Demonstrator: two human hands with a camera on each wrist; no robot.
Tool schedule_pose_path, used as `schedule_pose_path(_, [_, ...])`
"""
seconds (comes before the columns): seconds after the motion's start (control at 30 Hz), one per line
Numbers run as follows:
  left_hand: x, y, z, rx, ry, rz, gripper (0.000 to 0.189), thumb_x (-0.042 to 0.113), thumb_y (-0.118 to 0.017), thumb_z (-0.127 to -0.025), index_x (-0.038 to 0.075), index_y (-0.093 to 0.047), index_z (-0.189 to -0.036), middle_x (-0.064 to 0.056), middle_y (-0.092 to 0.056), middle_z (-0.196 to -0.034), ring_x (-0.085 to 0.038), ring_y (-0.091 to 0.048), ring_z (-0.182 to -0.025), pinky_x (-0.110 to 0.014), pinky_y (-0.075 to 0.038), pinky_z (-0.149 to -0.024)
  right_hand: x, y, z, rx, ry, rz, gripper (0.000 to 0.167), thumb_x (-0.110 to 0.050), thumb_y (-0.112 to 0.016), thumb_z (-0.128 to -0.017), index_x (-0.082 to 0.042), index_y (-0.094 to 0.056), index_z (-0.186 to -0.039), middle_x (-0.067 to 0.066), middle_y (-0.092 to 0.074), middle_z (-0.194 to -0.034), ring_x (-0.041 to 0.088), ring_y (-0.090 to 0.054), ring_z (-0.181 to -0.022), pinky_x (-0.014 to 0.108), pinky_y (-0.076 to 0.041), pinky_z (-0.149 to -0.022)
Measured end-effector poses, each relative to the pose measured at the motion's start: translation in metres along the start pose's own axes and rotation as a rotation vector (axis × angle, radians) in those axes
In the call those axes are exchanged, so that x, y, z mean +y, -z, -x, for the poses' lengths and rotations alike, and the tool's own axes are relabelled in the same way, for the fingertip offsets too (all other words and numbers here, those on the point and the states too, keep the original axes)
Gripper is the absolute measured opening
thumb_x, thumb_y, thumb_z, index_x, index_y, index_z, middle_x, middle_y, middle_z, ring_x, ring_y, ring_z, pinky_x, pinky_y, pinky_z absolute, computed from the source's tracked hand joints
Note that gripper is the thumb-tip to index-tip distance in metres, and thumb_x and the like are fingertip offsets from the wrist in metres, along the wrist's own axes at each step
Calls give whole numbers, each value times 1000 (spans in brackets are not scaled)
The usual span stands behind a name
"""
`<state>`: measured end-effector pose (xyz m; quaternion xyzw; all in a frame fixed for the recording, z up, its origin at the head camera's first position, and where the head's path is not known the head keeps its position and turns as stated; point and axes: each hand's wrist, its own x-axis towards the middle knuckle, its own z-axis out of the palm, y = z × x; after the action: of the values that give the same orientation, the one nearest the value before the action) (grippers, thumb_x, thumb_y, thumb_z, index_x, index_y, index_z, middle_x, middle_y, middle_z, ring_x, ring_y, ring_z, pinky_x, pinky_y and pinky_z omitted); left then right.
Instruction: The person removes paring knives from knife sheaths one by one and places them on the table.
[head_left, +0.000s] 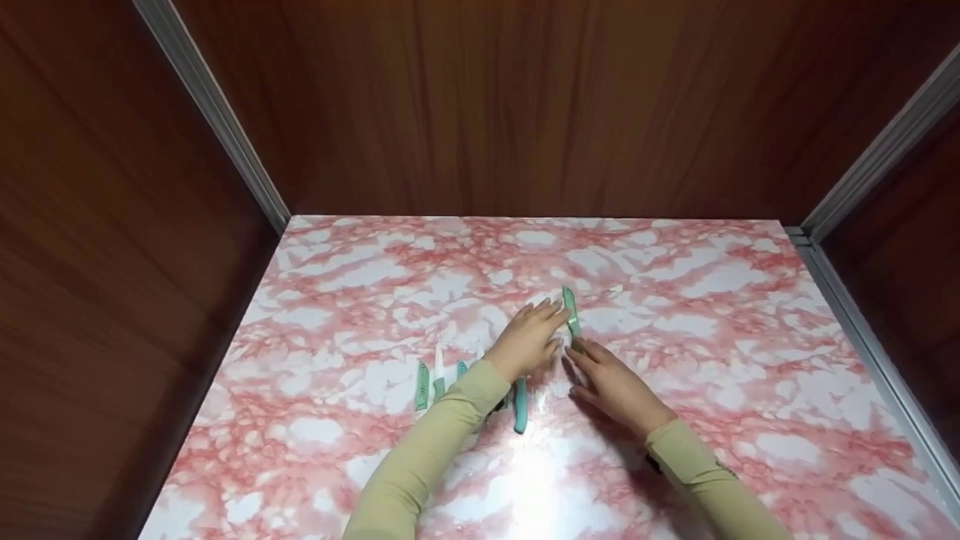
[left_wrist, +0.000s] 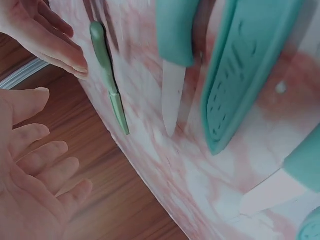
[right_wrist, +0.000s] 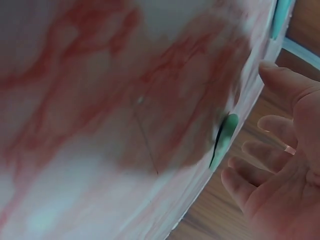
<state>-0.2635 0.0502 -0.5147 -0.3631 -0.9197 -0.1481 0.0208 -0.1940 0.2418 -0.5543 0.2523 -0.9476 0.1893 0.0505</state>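
Note:
A green knife in a green sheath (head_left: pixel 569 304) lies on the table, its handle (left_wrist: pixel 100 45) toward the person. My left hand (head_left: pixel 529 339) hovers left of it, palm down, with fingers extended and nothing held; in the left wrist view the left fingers (left_wrist: pixel 42 150) are spread. My right hand (head_left: pixel 619 386) is close by the handle end, its fingers loosely extended; the right wrist view shows a gap between the right hand (right_wrist: pixel 285 155) and the green handle (right_wrist: pixel 226 137). Below the left hand lies a knife with a teal handle (head_left: pixel 520 409) and white blade (left_wrist: pixel 172 100).
Left of the left forearm are a green sheath (head_left: pixel 422 385) and a knife with a white blade (head_left: pixel 439 364). A teal sheath (left_wrist: pixel 245 70) lies among the knives, partly hidden by the arm in the head view. Wood panels (head_left: pixel 495 105) enclose the marbled table (head_left: pixel 712 300).

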Motion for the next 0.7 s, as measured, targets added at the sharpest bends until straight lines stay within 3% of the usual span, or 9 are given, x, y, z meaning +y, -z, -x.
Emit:
schedule_pose_path(0.23, [-6,-8,-18,-17,-5,-57,52,19,-58,-95,12,-43,-145,-11,-39,-148,-30,-35,-136,-45,-23,-112,5,0,-4,-6,24,12,64,-20,-75,-84,-1,-48,-138,21,-39,-145,40,-38,-131,49,-36,-104])
schedule_pose_path(0.5, [-8,-19,-30,-63,-5,-109,48,22,-54,-98,13,-43,-144,-9,-39,-148,-28,-32,-137,-46,-23,-112,9,-3,-13,-55,-9,7,64,-24,-72,-87,-3,-45,-141,20,-35,-148,38,-34,-134,49,-35,-105])
schedule_pose_path(0.7, [-8,-24,-41,-120,32,-147,51,18,-55,-97,15,-41,-146,-6,-35,-151,-25,-29,-139,-45,-21,-112,13,-2,-19,-85,-35,-27,65,-24,-73,-86,-2,-46,-140,20,-33,-149,39,-31,-135,49,-34,-105])
